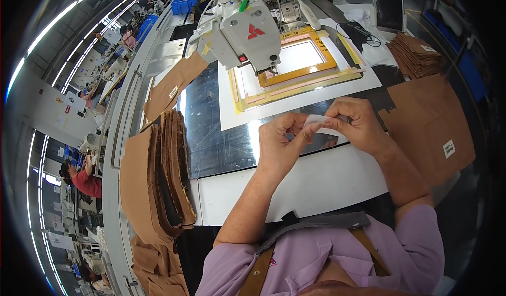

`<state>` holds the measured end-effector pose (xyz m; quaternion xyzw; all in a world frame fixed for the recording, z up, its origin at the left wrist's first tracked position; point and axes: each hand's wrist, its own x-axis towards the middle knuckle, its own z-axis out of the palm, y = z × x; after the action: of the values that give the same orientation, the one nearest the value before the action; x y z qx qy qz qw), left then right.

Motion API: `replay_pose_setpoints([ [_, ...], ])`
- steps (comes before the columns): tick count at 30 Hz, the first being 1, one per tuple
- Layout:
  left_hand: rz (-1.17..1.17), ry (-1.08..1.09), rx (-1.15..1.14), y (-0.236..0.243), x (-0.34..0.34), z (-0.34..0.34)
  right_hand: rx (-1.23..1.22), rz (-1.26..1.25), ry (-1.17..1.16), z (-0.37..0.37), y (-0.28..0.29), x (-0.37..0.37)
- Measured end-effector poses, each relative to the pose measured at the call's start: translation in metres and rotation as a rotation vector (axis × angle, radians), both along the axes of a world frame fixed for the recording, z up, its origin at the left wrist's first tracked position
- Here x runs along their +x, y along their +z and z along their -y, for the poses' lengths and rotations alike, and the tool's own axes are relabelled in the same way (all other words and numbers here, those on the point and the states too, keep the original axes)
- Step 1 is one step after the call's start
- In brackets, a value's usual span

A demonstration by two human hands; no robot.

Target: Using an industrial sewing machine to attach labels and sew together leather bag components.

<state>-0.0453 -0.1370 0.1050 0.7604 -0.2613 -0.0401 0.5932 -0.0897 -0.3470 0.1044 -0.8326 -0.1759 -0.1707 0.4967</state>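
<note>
Between my two hands I pinch a small white piece, thin like paper or a label (315, 119). My left hand (284, 138) has thumb and forefinger closed on its left side. From the other side, my right hand (358, 125) grips it, fingers bent and thumb pressed in. Both hands hover over the front edge of the metal sewing bed (211, 148). Beyond them lies a white sheet (232, 118) carrying a yellow clamp frame (329, 61), under the white head of a sewing machine (247, 32).
A stack of brown fabric pieces (142, 180) hangs at the left edge, with one brown piece (176, 82) behind it. On the right lie a large brown panel (432, 122) and another brown stack (414, 56). A dark screen (389, 7) stands far right.
</note>
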Motion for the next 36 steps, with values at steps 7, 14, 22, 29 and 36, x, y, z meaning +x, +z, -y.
replay_pose_setpoints([
  [7, -0.096, -0.112, -0.106, -0.012, 0.004, 0.003, 0.118, -0.025, -0.037, 0.001, -0.008, 0.003],
  [14, -0.218, -0.1, -0.151, -0.012, 0.009, 0.001, 0.304, -0.173, 0.058, -0.001, -0.015, 0.013],
  [22, -0.263, -0.146, -0.267, -0.019, 0.011, 0.0, 0.456, -0.317, 0.052, -0.004, -0.018, 0.013],
  [29, -0.289, -0.133, -0.316, -0.024, 0.015, 0.001, 0.505, -0.323, 0.067, -0.007, -0.02, 0.015],
  [36, -0.233, 0.011, -0.362, -0.032, 0.022, -0.003, 0.265, -0.114, -0.139, 0.037, -0.019, 0.032],
])
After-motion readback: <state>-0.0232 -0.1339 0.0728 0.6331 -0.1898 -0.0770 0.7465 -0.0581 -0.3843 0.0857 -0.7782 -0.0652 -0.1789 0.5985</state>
